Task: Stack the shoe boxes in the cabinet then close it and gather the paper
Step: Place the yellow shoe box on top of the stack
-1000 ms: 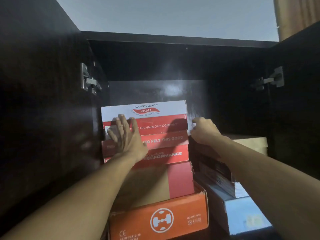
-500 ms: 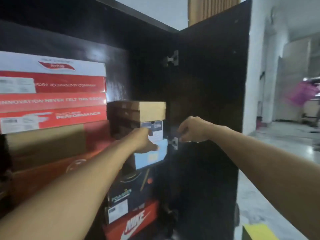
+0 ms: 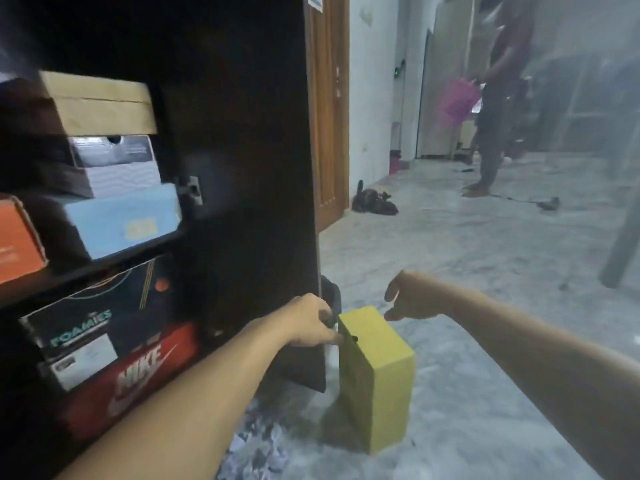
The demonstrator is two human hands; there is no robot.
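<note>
A yellow shoe box (image 3: 375, 379) stands on end on the floor beside the open dark cabinet door (image 3: 242, 168). My left hand (image 3: 308, 322) touches the box's upper left edge with curled fingers. My right hand (image 3: 410, 297) hovers just above its top right, fingers relaxed and apart from it. Inside the cabinet (image 3: 20, 292) sit stacked boxes: a tan one (image 3: 100, 102), a grey one (image 3: 117, 164), a light blue one (image 3: 121, 220), an orange one (image 3: 17, 237), a dark Foamies box (image 3: 97, 306) and a red Nike box (image 3: 135, 372). Crumpled white paper (image 3: 256, 448) lies on the floor below.
A marble floor (image 3: 485, 271) stretches to the right. A wooden door (image 3: 329, 109) stands behind the cabinet door. A dark bundle (image 3: 374, 202) lies on the floor. A person (image 3: 498, 98) with something pink stands far back. A dark pole (image 3: 623, 244) leans at the right.
My view swung right and down from the shelves to the floor. Both hands left the cabinet and dropped to the yellow box standing by the door.
</note>
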